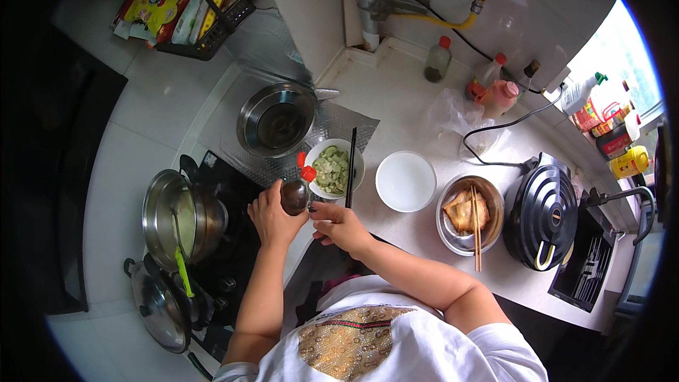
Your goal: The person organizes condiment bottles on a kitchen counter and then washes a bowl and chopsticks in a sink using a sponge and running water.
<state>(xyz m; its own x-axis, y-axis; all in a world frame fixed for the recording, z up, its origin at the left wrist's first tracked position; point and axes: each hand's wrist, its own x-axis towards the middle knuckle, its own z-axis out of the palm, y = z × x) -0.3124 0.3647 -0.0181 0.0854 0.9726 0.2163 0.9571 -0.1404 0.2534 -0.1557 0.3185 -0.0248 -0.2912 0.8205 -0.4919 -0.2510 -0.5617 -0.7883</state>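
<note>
Left hand clenched round dark red-capped bottle, tilted toward white bowl of sliced greens at 1 o'clock; right hand touched bottle's base, grip unclear; black chopsticks lay across bowl rim; steel pot at 9 o'clock.

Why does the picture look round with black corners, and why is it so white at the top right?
Head view: the fisheye lens bends straight edges and leaves black corners. The window lets in daylight that washes out that side. The left hand holding the dark bottle shows clearly, with little blur.
</note>
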